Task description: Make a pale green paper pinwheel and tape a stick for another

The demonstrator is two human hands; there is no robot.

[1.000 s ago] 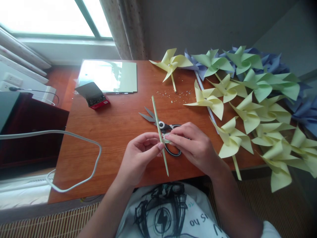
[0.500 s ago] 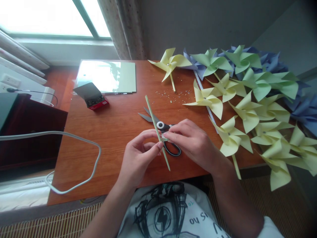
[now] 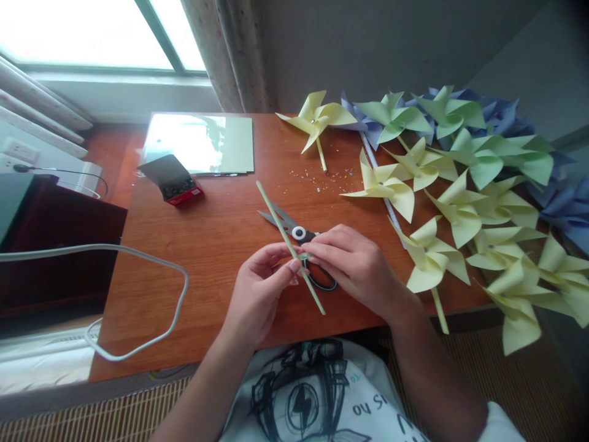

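A thin pale green paper stick [image 3: 281,229] slants from upper left to lower right above the wooden table [image 3: 216,245]. My left hand [image 3: 260,291] pinches it near its middle with thumb and fingers. My right hand [image 3: 352,264] is closed too, its fingertips pressing a small pale strip against the stick at the same spot. Black-handled scissors [image 3: 294,232] lie on the table just behind and under both hands, blades pointing left.
Many yellow, green and blue paper pinwheels [image 3: 464,184] cover the table's right side. A small red box [image 3: 177,184] with its lid up and a sheet of pale green paper [image 3: 202,142] sit at the back left. A white cable [image 3: 138,294] loops over the left edge. Paper crumbs [image 3: 322,176] lie mid-table.
The stick has tilted: its far tip swung left and its near end right. Both hands kept their grip and stayed almost in place.
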